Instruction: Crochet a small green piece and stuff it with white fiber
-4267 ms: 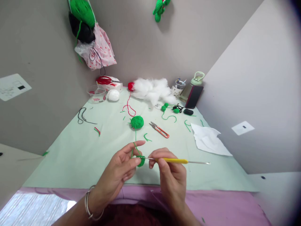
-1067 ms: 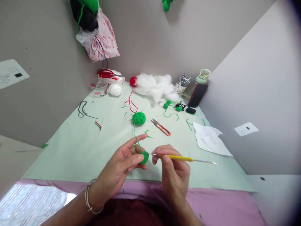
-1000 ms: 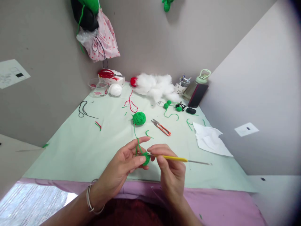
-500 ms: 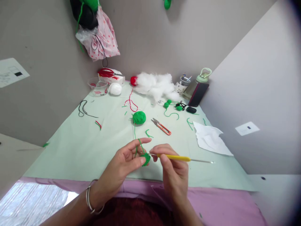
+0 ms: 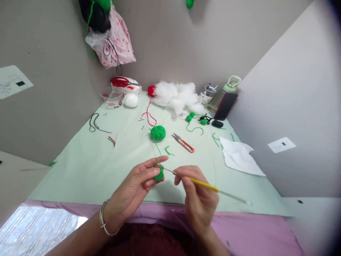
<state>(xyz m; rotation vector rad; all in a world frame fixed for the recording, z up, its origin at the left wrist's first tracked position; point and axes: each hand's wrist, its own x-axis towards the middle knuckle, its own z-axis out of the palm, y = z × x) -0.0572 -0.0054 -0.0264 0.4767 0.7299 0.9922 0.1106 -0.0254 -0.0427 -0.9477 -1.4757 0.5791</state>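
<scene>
While two hands (image 5: pixel 133 186) work, one hook (image 5: pixel 202 183) shows.

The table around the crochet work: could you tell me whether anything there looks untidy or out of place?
Yes: cut green yarn scraps lie scattered over the table, a red strand trails loose, and white stuffing is heaped by the wall. Nothing looks damaged.

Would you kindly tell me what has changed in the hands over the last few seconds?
The crochet hook in the right hand has tilted: its free end dropped toward the table's near edge. The left hand keeps pinching the small green crochet piece. The yarn ball and snips lie as before.
</scene>
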